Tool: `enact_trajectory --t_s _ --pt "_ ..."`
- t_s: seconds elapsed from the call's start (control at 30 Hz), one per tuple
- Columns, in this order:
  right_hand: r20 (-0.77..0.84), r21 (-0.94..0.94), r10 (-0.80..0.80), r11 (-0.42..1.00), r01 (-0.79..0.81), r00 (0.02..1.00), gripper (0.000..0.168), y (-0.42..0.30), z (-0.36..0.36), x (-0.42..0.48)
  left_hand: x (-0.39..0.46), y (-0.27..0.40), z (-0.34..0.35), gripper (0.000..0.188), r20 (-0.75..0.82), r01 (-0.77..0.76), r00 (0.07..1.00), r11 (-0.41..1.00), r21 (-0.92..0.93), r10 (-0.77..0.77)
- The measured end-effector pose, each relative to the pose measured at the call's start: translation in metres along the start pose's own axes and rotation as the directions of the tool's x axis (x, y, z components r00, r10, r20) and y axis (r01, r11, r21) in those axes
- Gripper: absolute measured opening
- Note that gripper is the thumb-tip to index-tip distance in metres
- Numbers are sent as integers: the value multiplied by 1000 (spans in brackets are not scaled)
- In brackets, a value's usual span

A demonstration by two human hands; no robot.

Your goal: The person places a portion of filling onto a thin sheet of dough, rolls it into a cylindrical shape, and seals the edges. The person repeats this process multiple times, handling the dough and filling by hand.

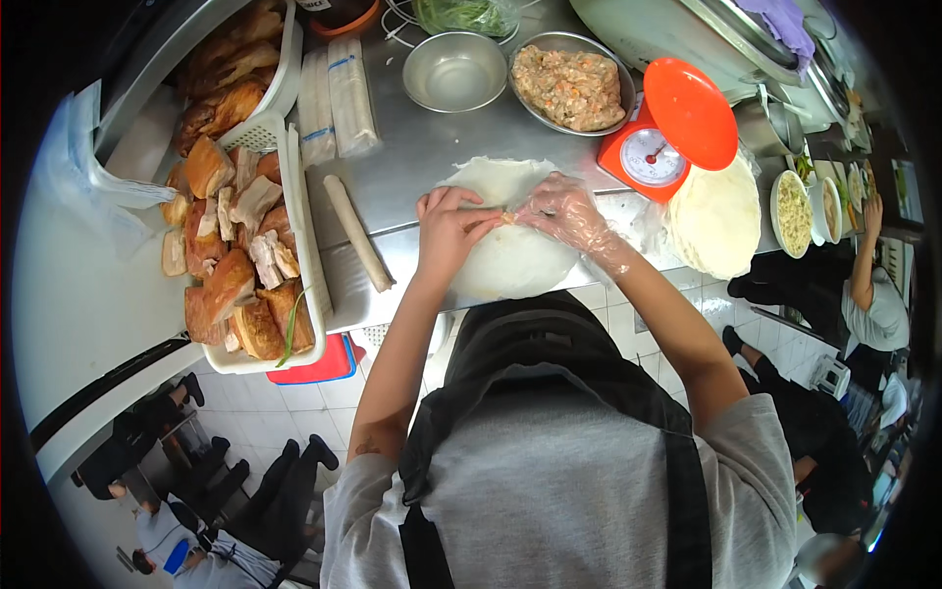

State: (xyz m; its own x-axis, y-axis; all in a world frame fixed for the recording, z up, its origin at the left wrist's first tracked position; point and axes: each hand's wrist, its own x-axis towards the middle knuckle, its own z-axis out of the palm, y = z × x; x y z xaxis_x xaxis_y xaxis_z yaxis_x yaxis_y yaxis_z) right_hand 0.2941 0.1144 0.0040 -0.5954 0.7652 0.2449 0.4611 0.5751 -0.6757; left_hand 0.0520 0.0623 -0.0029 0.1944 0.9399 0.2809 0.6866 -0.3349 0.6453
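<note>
Thin round white wrapper sheets (pixel 515 265) lie on the steel counter before me. My left hand (pixel 455 230) is bare, its thumb and index finger stretched to the middle of the wrapper. My right hand (pixel 565 210) wears a clear plastic glove, with its fingertips pinched at a small lump of meat filling (pixel 508 219). The fingertips of both hands meet there and partly hide the lump. To the left of my left hand lies one long pale roll (pixel 358 232). A metal bowl of minced meat filling (pixel 568 85) stands beyond my hands.
An orange kitchen scale (pixel 655 158) and stacked round wrappers (pixel 715 213) are at right. A metal bowl (pixel 455 72) and bagged rolls (pixel 337 103) stand behind. At left is a white basket of roasted meat pieces (pixel 318 294). A co-worker (pixel 876 309) stands at far right.
</note>
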Motion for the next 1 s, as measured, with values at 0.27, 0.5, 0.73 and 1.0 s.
enact_trajectory --t_s 0.27,0.5,0.73,1.0 --pt "45 -92 -48 994 52 998 35 -7 19 11 -4 -15 -9 25 45 13 999 1000 -16 -12" --pt "126 -134 30 991 -13 992 36 -21 33 21 -10 -18 -19 30 13 51 999 999 -20 -51" --pt "157 -158 60 987 -35 986 39 -32 41 29 -17 -29 -27 35 23 69 997 998 -8 -69" --pt "182 -135 -6 990 31 983 38 -36 49 40 -26 -34 -37 43 -13 92 996 995 26 -91"
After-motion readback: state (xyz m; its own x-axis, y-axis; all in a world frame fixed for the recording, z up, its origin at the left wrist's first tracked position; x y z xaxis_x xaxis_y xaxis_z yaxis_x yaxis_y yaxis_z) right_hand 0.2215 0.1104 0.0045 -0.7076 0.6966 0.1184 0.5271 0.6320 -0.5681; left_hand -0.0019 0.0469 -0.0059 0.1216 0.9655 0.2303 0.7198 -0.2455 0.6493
